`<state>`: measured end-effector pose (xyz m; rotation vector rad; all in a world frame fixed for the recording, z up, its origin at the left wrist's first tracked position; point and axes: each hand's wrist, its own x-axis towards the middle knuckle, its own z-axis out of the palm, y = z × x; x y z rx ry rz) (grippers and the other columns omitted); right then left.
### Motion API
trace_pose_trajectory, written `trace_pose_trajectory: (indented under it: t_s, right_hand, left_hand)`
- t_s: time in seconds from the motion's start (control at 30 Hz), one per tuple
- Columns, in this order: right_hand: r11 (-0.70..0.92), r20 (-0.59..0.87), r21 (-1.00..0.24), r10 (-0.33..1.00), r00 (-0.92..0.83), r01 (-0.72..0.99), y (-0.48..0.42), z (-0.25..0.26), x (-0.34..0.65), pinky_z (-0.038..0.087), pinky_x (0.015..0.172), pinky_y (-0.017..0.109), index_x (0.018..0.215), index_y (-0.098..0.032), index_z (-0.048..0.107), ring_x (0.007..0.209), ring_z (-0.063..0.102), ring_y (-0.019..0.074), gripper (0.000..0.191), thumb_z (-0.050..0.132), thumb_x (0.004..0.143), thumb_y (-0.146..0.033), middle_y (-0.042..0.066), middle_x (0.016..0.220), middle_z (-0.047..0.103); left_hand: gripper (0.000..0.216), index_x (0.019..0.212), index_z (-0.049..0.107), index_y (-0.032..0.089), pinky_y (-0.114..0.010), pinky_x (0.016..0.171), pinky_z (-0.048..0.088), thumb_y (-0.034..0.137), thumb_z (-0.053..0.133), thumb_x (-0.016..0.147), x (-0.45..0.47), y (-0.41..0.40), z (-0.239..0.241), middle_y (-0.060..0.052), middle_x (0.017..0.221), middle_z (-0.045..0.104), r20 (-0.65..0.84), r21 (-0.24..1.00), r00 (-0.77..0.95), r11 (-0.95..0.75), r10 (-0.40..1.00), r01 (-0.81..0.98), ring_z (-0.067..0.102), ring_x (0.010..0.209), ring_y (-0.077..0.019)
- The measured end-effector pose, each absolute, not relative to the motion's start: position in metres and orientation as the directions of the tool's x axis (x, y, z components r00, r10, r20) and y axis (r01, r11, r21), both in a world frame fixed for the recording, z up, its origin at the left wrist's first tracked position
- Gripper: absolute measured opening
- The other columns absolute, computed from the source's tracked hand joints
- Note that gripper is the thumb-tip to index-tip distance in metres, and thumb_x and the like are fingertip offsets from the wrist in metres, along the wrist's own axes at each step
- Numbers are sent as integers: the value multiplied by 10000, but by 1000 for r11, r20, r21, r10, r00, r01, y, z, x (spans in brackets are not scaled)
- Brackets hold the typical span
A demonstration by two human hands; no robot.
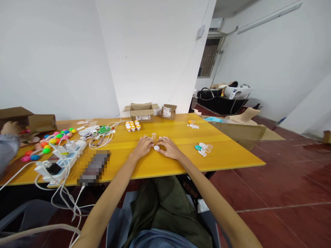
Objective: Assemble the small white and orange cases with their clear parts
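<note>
A small white round piece [156, 148] lies on the yellow tabletop between my hands. My left hand [143, 146] rests just left of it, fingers stretched forward and curved down toward the table. On the other side, my right hand [169, 148] has its thumb apart from its fingers, with the thumb tip close to the round piece; I cannot tell whether they touch. Just beyond the fingertips stands a small clear cup [153, 135]. Small white pieces [162, 137] lie at my right fingertips, partly hidden by them.
Yellow-lidded little cups [132, 125] stand in a group before an open carton [141, 112]. White and teal parts [203, 148] lie right. Left are a phone [95, 167], a power strip [67, 160] with cables and colourful balls [53, 140]. Another person's sleeve [9, 150] shows far left.
</note>
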<state>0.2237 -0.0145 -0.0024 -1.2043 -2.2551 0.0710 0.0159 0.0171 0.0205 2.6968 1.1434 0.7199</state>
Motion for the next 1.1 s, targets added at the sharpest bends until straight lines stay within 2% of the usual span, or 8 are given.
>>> trace_pose_trajectory:
  t_s: [0.23,0.4,1.1]
  right_hand:
    - [587,475,-303,776,-415,751,-12,-6,224,402,1121,555,1100,-305,729,1245,571,292,237,642,920,-433,87,1287,641]
    - [586,467,-313,780,-416,747,-13,-4,224,413,1113,551,1083,-302,731,1253,570,290,220,654,912,-416,84,1291,642]
    - [603,467,-322,772,-431,730,-13,-3,226,380,1150,561,1085,-301,727,1300,554,289,218,648,914,-410,79,1292,649]
  left_hand:
    - [215,942,747,267,-439,976,399,204,542,943,14,18,20,-65,919,687,367,278,613,-711,700,646,542,1020,-257]
    - [223,890,717,247,-415,957,410,140,527,935,15,19,20,-60,919,689,372,277,613,-714,697,643,547,1015,-247]
    - [165,957,682,245,-398,946,415,185,528,968,14,19,20,-65,980,676,351,248,636,-723,687,645,547,1033,-242]
